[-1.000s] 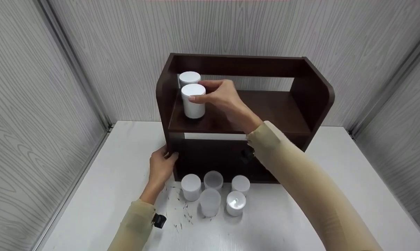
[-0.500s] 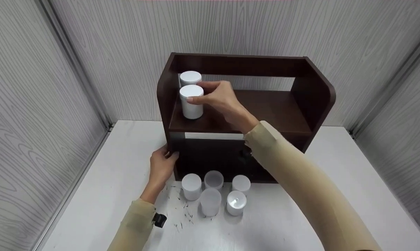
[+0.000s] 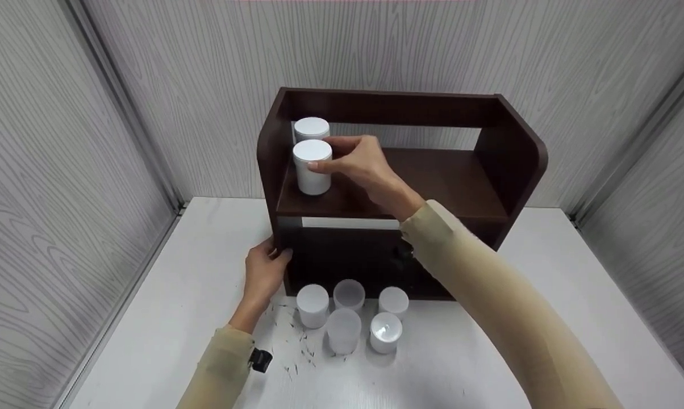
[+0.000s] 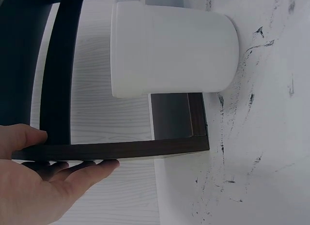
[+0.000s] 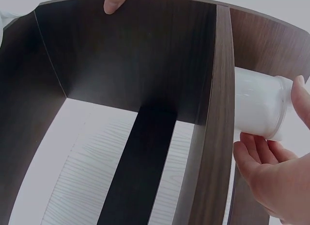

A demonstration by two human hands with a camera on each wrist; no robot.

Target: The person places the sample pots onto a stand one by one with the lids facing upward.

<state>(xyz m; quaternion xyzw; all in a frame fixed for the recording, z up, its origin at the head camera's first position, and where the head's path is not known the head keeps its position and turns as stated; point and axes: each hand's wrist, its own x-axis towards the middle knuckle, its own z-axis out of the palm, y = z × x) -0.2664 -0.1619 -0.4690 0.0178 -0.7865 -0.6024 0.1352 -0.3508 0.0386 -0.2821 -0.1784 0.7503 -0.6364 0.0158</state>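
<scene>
From my remote seat I see five white or translucent plastic tubs (image 3: 343,334) at bottom centre on the white bench (image 3: 444,363); beyond, the left hand (image 3: 263,272) grips the dark-brown wooden shelf unit (image 3: 347,253). Upper left of centre, the right hand (image 3: 370,167) grasps a lidded white cylindrical plastic jar (image 3: 312,180), nudged slightly leftward this past second, so probably nearly seated before its twin (image 3: 312,126).

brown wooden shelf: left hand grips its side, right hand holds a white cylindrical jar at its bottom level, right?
Not bottom: the head view shows the right hand holding the white cylindrical jar at the upper level of the brown wooden shelf.
</scene>
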